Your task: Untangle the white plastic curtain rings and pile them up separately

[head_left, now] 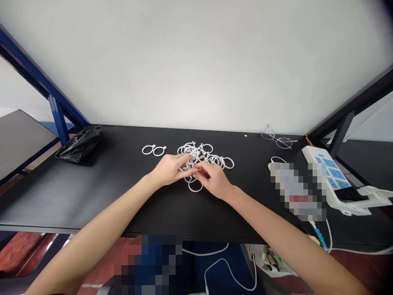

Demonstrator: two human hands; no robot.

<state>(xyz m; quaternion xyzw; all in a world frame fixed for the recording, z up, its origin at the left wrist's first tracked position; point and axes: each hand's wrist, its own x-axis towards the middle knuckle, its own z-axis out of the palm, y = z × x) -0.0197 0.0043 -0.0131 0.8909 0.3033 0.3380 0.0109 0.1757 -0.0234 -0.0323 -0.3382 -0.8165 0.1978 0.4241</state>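
A pile of white curtain rings, each a thin hoop with a small knob or eyelet, lies on the black table. My left hand reaches over the pile's near side, thumb and fingers pinched on a white ring. Right against its fingertips, my right hand is closed in a pinch at the same ring's small end. Fingers partly cover the held ring, so its exact shape is hidden. One loose ring lies just below the fingertips. Apart on the left, two rings rest side by side.
A crumpled black plastic bag sits at the left. On the right are eyeglasses, a blurred phone with a cable, and a white power strip. The black table meets a pale wall behind.
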